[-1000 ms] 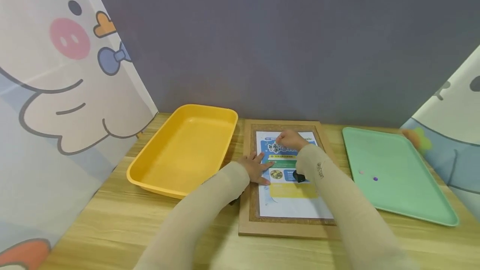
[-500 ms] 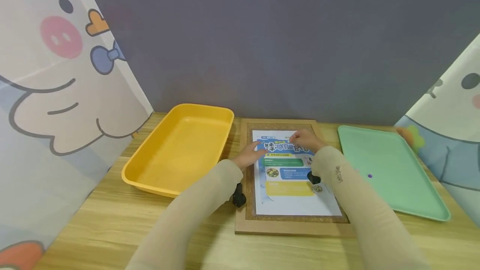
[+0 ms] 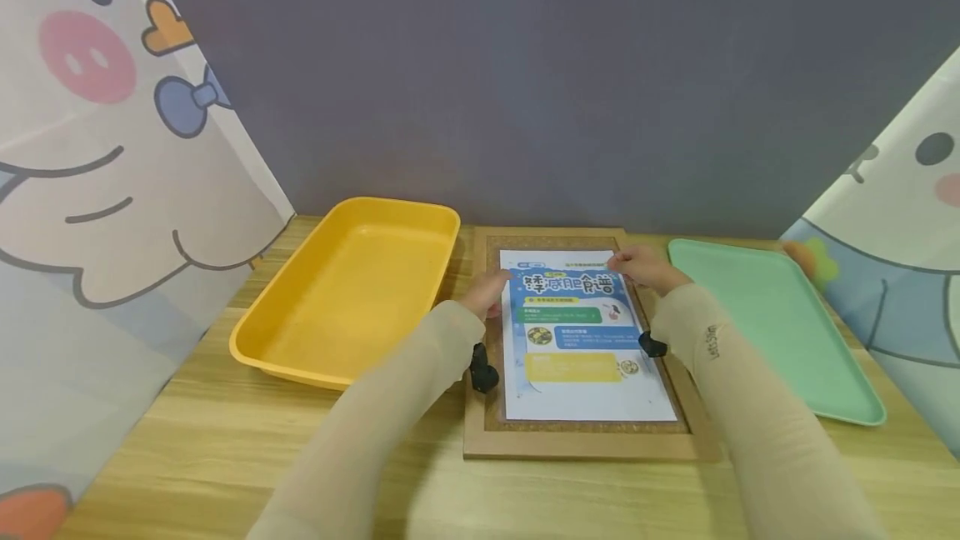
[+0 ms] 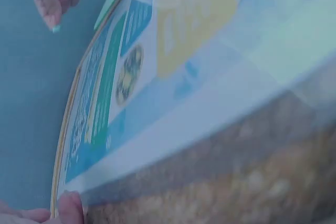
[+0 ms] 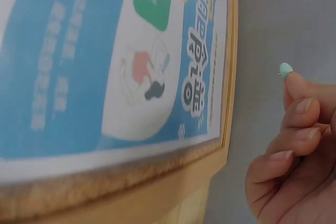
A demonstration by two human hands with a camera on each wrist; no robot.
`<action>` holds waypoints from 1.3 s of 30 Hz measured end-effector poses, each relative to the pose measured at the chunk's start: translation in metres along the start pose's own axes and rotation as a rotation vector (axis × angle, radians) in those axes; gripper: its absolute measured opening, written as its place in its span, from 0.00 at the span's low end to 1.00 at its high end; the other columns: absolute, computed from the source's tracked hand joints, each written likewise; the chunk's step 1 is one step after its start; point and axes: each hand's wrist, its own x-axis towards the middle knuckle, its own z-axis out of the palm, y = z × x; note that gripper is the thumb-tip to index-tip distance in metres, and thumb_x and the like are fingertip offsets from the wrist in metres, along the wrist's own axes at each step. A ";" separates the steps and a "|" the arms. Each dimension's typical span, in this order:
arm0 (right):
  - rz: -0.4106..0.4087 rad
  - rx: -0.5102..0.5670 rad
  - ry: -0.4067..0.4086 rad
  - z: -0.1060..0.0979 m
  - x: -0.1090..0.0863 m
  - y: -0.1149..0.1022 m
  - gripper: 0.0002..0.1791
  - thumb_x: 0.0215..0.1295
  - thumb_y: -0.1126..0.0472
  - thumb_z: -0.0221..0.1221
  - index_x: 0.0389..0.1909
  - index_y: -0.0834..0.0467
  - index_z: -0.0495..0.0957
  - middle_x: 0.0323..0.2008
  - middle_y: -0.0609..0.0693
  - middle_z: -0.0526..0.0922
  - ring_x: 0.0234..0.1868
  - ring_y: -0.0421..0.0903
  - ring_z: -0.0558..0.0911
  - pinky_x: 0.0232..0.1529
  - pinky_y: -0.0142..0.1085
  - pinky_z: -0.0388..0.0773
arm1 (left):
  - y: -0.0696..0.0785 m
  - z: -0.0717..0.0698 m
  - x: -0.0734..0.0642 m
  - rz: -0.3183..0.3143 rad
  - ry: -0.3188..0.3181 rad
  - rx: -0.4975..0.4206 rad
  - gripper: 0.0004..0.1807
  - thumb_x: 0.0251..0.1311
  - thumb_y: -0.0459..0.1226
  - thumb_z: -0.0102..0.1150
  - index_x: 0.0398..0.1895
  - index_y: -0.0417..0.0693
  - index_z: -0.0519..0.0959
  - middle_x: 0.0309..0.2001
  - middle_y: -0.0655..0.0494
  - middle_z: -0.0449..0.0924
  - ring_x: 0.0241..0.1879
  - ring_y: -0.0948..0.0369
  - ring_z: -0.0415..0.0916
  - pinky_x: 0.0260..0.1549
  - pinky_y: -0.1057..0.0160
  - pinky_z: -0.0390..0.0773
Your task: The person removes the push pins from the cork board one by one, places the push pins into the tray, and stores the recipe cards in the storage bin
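Observation:
A mint-green thumbtack [image 5: 285, 70] is pinched between the thumb and index finger of my right hand [image 3: 647, 267], its short metal point showing. In the head view this hand appears at the upper right corner of a printed poster [image 3: 558, 398]; the right wrist view shows the tack apart from the paper. The poster lies on a wood-framed cork board [image 3: 592, 446]. By the poster's upper left edge is my left hand [image 3: 486, 293], thumb and fingers apart and seemingly holding nothing. Its fingertips show low in the left wrist view, near the poster's corner; contact is unclear.
Left of the board stands a deep yellow tray [image 3: 300, 307]. A shallow green tray [image 3: 795, 323] lies to the right, partly behind the right sleeve. A grey wall [image 3: 465, 90] rises behind the wooden table [image 3: 202, 440].
My right hand has moved right, from the poster's upper middle to its upper right corner. My left hand has lifted from resting spread on the poster and shifted to its upper left edge.

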 end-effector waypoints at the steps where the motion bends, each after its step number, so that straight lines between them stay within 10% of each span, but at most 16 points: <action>1: 0.002 0.008 0.000 -0.002 0.000 0.002 0.16 0.73 0.62 0.50 0.49 0.72 0.74 0.25 0.51 0.69 0.27 0.45 0.68 0.32 0.37 0.66 | 0.001 0.000 0.001 -0.015 0.007 0.016 0.21 0.68 0.45 0.46 0.53 0.37 0.72 0.26 0.53 0.60 0.22 0.58 0.57 0.30 0.62 0.67; 6: 0.020 0.053 -0.012 -0.009 -0.003 0.011 0.16 0.73 0.62 0.50 0.50 0.72 0.73 0.17 0.46 0.63 0.18 0.41 0.62 0.25 0.35 0.62 | 0.001 -0.001 0.001 -0.057 -0.014 0.077 0.18 0.69 0.45 0.47 0.45 0.37 0.72 0.20 0.53 0.58 0.23 0.57 0.61 0.31 0.62 0.69; 13: 0.036 0.058 -0.005 -0.015 -0.009 0.015 0.16 0.74 0.60 0.49 0.50 0.71 0.72 0.19 0.49 0.65 0.18 0.42 0.61 0.24 0.36 0.61 | 0.003 0.003 -0.003 -0.059 -0.055 0.002 0.31 0.68 0.44 0.48 0.70 0.38 0.59 0.60 0.40 0.64 0.43 0.51 0.65 0.52 0.47 0.74; 23: 0.012 0.039 0.024 -0.018 -0.016 0.032 0.12 0.72 0.62 0.50 0.32 0.68 0.72 0.16 0.46 0.64 0.20 0.43 0.65 0.27 0.37 0.63 | 0.001 0.017 -0.009 -0.064 0.069 -0.033 0.29 0.64 0.42 0.52 0.65 0.40 0.63 0.33 0.48 0.57 0.15 0.62 0.53 0.32 0.57 0.79; 32: 0.057 0.138 -0.017 -0.018 -0.027 0.050 0.14 0.72 0.61 0.50 0.26 0.63 0.70 0.14 0.45 0.63 0.18 0.41 0.64 0.22 0.33 0.63 | 0.003 0.015 -0.004 -0.079 0.003 -0.006 0.32 0.65 0.43 0.50 0.70 0.40 0.59 0.63 0.41 0.62 0.55 0.46 0.67 0.46 0.47 0.76; 39: 0.028 0.045 0.017 -0.030 -0.038 0.067 0.14 0.72 0.62 0.50 0.37 0.72 0.72 0.15 0.45 0.64 0.16 0.39 0.61 0.21 0.33 0.62 | 0.002 0.017 -0.002 -0.078 -0.039 -0.027 0.33 0.66 0.43 0.48 0.71 0.40 0.56 0.66 0.42 0.61 0.60 0.46 0.64 0.49 0.44 0.73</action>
